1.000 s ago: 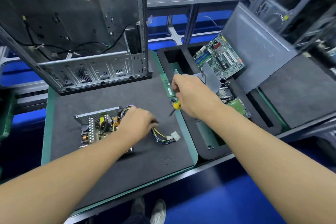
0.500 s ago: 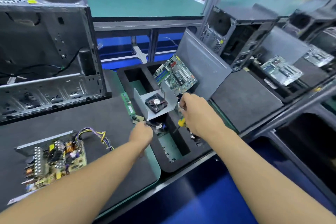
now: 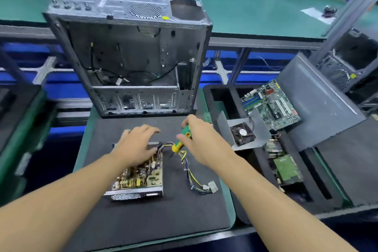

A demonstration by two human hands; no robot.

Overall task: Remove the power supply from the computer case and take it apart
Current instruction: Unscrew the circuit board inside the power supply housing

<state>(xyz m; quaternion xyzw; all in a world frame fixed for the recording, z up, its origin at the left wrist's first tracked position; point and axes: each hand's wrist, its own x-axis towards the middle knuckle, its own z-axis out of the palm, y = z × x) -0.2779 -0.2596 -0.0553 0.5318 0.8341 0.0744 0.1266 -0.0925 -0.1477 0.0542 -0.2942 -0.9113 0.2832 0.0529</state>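
Observation:
The opened power supply [image 3: 141,178] lies on the black mat, its circuit board bare in the metal base, and a wire bundle [image 3: 194,178] with white plugs trails off to its right. My left hand [image 3: 136,145] rests on the far end of the board, fingers spread. A green and yellow screwdriver [image 3: 182,141] is gripped in my right hand [image 3: 201,141], tip pointing down beside the board's far right corner. Behind them the empty computer case [image 3: 131,57] stands open toward me.
The black mat [image 3: 143,221] lies on a green bench. A black foam tray [image 3: 257,210] on the right holds the power supply's fan cover [image 3: 243,135], a motherboard [image 3: 270,104], a green card [image 3: 287,170] and a grey side panel [image 3: 315,96]. More cases stand far right.
Both hands came back from the foam tray, where the fan cover now lies, to the power supply. My left hand settled on the board. The view swung left.

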